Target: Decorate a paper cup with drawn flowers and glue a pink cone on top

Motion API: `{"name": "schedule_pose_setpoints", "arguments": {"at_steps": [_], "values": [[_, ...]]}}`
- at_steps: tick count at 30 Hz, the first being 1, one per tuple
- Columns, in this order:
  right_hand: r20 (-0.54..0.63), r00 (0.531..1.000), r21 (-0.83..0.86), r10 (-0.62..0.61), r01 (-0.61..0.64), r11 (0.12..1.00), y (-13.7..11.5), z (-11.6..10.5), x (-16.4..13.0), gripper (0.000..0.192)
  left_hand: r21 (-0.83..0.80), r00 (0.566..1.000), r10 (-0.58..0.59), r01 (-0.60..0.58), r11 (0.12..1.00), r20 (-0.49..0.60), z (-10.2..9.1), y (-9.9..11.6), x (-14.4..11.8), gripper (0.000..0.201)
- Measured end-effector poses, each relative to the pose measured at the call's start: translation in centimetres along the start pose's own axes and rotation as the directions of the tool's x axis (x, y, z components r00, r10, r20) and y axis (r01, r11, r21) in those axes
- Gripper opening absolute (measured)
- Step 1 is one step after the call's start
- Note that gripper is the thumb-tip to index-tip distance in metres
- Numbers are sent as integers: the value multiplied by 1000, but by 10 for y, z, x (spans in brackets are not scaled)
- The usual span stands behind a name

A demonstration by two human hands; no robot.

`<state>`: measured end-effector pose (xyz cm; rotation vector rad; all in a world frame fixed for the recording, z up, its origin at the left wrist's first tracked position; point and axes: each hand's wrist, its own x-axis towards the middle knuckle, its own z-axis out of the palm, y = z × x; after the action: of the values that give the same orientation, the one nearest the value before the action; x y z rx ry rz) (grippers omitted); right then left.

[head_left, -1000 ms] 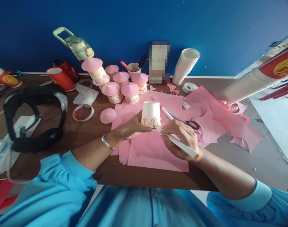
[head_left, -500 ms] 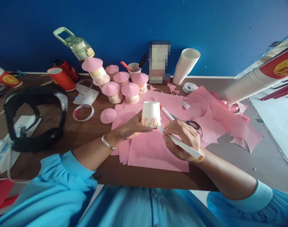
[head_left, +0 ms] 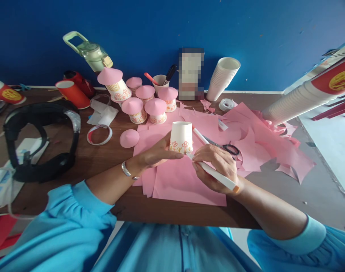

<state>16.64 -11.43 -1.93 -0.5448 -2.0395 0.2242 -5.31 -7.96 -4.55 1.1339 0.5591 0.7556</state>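
Upside down in my left hand (head_left: 158,153) is a white paper cup (head_left: 181,134), with red flowers and yellow-green marks drawn around its lower band. My thumb lies along the cup's rim and the other fingers are hidden behind it. My right hand (head_left: 216,166) is closed around a white marker pen (head_left: 218,175) with an orange end, its tip at the cup's lower edge. Beneath both hands lie pink paper sheets (head_left: 186,185). A second white marker (head_left: 200,135) and black-handled scissors (head_left: 230,149) rest just beyond my right hand.
Several decorated cups with pink cone roofs (head_left: 156,107) stand behind the cup, near a loose pink cone (head_left: 129,138). Stacked white cups (head_left: 222,81) lean at the wall. A tape roll (head_left: 99,135) and black headset (head_left: 42,141) lie left; pink scraps (head_left: 254,139) spread right.
My right hand and the marker have shifted slightly left, with the tip moving a little left along the cup's lower edge. The cup has barely moved.
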Motion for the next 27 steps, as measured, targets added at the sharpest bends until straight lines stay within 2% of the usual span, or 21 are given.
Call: {"name": "schedule_pose_setpoints", "arguments": {"at_steps": [8, 14, 27], "values": [[5, 1000, -12, 13, -13, 1000, 0, 0, 0, 24, 20, 999, -15, 16, 1000, -40, 0, 0, -1, 52], [12, 1000, -7, 16, -16, 1000, 0, -1, 0, 27, 33, 999, -40, 40, 999, -6, -1, 0, 0, 52], [32, 999, 26, 3, -4, 1000, 0, -2, 1, 27, 24, 997, -61, 63, 998, -41, -2, -1, -2, 68]]}}
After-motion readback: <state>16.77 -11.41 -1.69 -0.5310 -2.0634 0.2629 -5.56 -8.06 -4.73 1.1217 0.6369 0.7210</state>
